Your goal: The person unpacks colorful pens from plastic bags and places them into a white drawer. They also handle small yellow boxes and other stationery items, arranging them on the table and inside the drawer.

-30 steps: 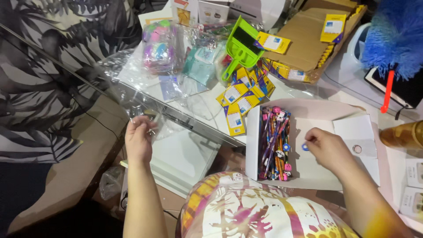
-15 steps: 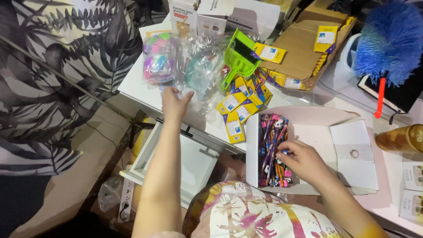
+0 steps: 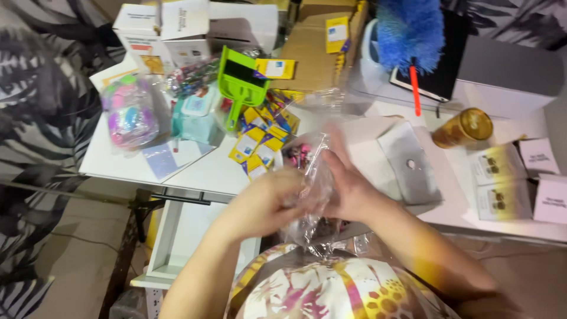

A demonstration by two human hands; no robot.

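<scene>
Both my hands meet in front of my chest on a clear plastic bag [image 3: 312,195]. My left hand [image 3: 269,201] grips the bag from the left, and my right hand [image 3: 348,189] grips it from the right. The bag hangs crumpled between them, down to my patterned top. Behind the bag sits an open white box [image 3: 378,153] with colourful pens [image 3: 295,156], mostly hidden by my hands. The image is blurred by motion.
On the white table [image 3: 201,171]: yellow-and-blue small packets [image 3: 260,136], a green dustpan [image 3: 239,80], a bag of pink toys [image 3: 130,115], a teal item [image 3: 195,115], cardboard boxes [image 3: 313,41], a blue duster [image 3: 410,29], an amber jar [image 3: 463,127], small white cartons [image 3: 499,183]. An open drawer [image 3: 177,248] lies below.
My left hand came back from the far bags on the table and now holds a clear plastic bag. My right hand left the pen box and joined it on the bag.
</scene>
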